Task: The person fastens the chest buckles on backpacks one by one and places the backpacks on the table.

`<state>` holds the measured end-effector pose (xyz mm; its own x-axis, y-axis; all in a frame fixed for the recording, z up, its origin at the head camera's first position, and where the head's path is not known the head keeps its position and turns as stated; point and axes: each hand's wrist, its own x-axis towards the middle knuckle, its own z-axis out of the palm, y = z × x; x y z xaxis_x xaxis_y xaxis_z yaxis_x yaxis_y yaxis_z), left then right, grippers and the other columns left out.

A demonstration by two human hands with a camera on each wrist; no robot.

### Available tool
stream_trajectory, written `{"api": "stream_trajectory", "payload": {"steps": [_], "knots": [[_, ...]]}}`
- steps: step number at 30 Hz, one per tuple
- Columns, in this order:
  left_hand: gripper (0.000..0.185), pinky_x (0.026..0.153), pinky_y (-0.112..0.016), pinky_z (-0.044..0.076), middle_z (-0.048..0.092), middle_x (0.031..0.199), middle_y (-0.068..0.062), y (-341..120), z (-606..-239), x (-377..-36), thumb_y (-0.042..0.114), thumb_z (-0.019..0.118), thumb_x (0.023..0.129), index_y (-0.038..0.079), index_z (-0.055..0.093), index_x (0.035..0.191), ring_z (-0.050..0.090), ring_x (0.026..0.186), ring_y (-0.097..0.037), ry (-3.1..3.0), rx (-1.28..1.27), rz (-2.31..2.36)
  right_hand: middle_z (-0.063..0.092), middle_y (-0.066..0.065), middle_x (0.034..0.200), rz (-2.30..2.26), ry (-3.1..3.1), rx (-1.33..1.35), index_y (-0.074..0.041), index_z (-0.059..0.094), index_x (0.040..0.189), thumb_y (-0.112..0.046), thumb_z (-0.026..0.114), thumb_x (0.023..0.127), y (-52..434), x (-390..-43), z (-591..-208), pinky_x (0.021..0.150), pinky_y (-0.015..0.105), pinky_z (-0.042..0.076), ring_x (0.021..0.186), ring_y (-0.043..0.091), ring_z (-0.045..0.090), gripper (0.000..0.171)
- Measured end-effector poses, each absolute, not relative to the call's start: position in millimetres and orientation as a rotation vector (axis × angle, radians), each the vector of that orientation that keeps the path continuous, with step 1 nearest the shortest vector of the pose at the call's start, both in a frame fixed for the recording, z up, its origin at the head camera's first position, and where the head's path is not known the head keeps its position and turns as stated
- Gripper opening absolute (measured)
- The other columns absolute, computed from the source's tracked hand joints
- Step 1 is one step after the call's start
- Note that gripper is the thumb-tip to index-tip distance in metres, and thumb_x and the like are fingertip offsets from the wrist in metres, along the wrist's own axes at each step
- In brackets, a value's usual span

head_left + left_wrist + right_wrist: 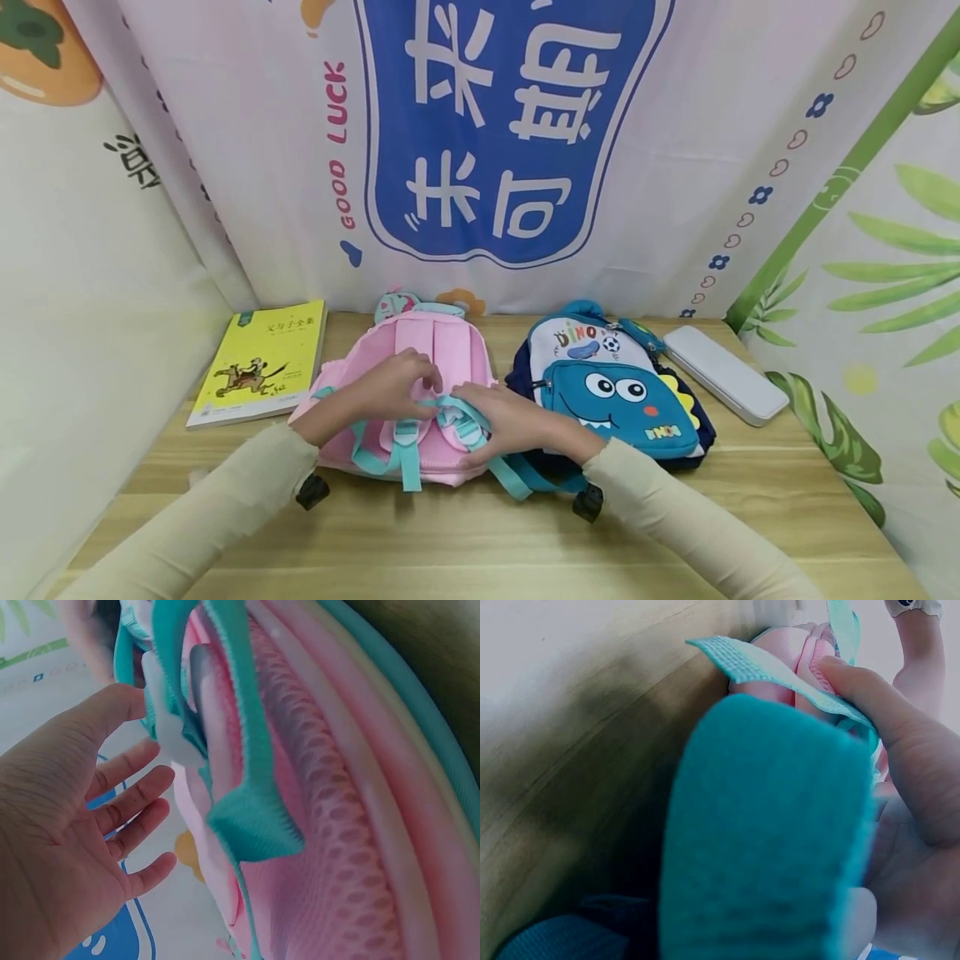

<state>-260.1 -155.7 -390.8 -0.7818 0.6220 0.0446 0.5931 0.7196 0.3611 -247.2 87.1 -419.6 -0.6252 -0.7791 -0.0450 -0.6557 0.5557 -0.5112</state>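
"Two bare hands were set over the straps; where was the bag laid?"

"A pink child's backpack with a mesh back [378,343] was laid straps-up at the middle of the wood-grain table [450,550], between a yellow paperback book [273,346] on the left and a blue dinosaur backpack [637,404] just beside it on the right."

"And how were the hands engaged?"

"The left hand [390,385] was held with fingers relaxed and slightly bent, beside a smooth white strap fitting [176,739]; whether that fitting was touched by the thumb could not be told. By the right hand [517,421], the pink strap end with teal webbing [465,427] was gripped between thumb and fingers."

"What was called for, if the straps were to be handled well?"

"In judgement, the gripped end was best held flat and untwisted, the bag being steadied by the freer left hand. The loose teal webbing tail [411,467] at the near edge was to be guarded against folding, and snagging on the neighbouring bag was best avoided."
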Motion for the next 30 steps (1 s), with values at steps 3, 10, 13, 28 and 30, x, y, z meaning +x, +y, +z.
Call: {"api": "stream_trajectory", "payload": {"steps": [3, 10, 13, 28, 30], "knots": [[0.023, 0.079, -0.029, 0.048, 0.064, 0.089, 0.004, -154, -394, -261, 0.031, 0.086, 0.080, 0.019, 0.073, 0.094, 0.052, 0.089, -0.014, 2.857, 1.023, 0.505, 0.056, -0.007, 0.140, -0.668, 2.526, -1.191, -0.019, 0.044, 0.148, -0.050, 0.084, 0.080, 87, -247, -420, 0.111, 0.040, 0.042, 0.120, 0.008, 0.052, 0.085], [0.022, 0.079, -0.032, 0.043, 0.063, 0.086, 0.006, -150, -397, -262, 0.031, 0.086, 0.079, 0.021, 0.072, 0.091, 0.048, 0.087, -0.013, 2.887, 1.080, 0.429, 0.057, -0.008, 0.135, -0.678, 2.522, -1.198, -0.019, 0.045, 0.146, -0.050, 0.084, 0.080, 87, -248, -421, 0.108, 0.038, 0.044, 0.116, 0.006, 0.052, 0.082], [0.021, 0.082, -0.035, 0.041, 0.062, 0.086, 0.006, -149, -397, -262, 0.031, 0.086, 0.079, 0.021, 0.071, 0.090, 0.046, 0.089, -0.014, 2.889, 1.076, 0.422, 0.057, -0.009, 0.134, -0.685, 2.516, -1.203, -0.020, 0.045, 0.145, -0.051, 0.084, 0.080, 88, -249, -422, 0.107, 0.036, 0.044, 0.115, 0.006, 0.052, 0.082], [0.021, 0.089, -0.043, 0.038, 0.061, 0.084, 0.006, -158, -395, -255, 0.029, 0.087, 0.078, 0.021, 0.070, 0.089, 0.045, 0.090, -0.014, 2.925, 1.062, 0.487, 0.056, -0.006, 0.139, -0.697, 2.501, -1.232, -0.017, 0.043, 0.149, -0.050, 0.083, 0.081, 89, -250, -424, 0.108, 0.036, 0.045, 0.119, 0.008, 0.052, 0.086], [0.022, 0.090, -0.044, 0.039, 0.061, 0.083, 0.006, -161, -396, -254, 0.028, 0.086, 0.077, 0.020, 0.071, 0.091, 0.046, 0.090, -0.014, 2.937, 1.058, 0.489, 0.055, -0.005, 0.143, -0.711, 2.495, -1.204, -0.016, 0.042, 0.151, -0.049, 0.084, 0.081, 89, -248, -423, 0.111, 0.038, 0.044, 0.123, 0.010, 0.052, 0.088]]}}
